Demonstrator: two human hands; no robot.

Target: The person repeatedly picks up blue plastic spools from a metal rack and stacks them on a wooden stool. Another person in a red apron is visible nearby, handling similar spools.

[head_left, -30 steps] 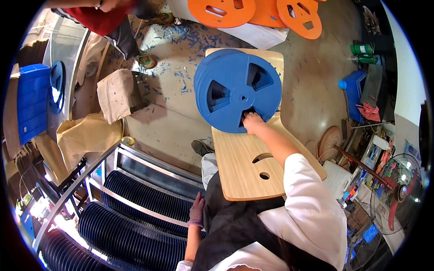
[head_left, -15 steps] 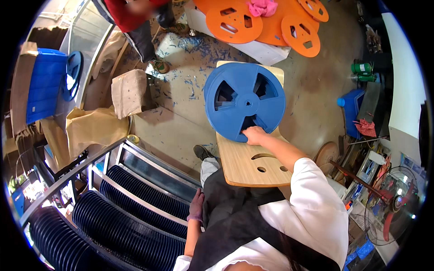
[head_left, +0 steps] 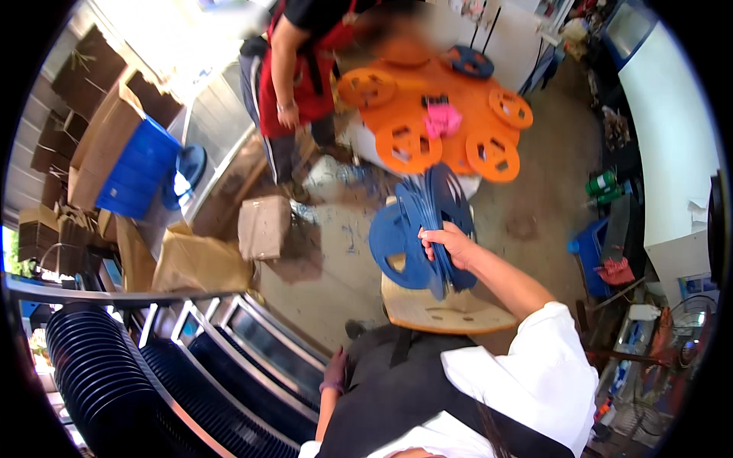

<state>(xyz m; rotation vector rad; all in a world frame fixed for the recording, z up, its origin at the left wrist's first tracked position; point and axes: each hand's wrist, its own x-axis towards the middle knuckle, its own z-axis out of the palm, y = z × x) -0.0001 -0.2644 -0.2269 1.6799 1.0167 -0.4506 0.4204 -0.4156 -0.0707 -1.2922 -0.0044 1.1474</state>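
Observation:
My right hand is closed around a bunch of blue reel discs, tilted up on edge above a wooden chair. Left of them, another blue disc with window-like cut-outs faces upward; whether it lies on the seat or belongs to the bunch I cannot tell. Low beside my thigh, my left hand wears a purplish glove. Its fingers look stretched out, and nothing shows in them. Close to it is a metal rack with rows of dark discs.
A person in a red apron stands at the far left of an orange table bearing orange discs and a pink cloth. A cardboard box sits on the floor. Blue bins stand left; a fan is at right.
My right hand has tipped the blue discs from lying flat to standing on edge. My view has lifted, showing more of the orange table and the other person. My left hand stays by my thigh.

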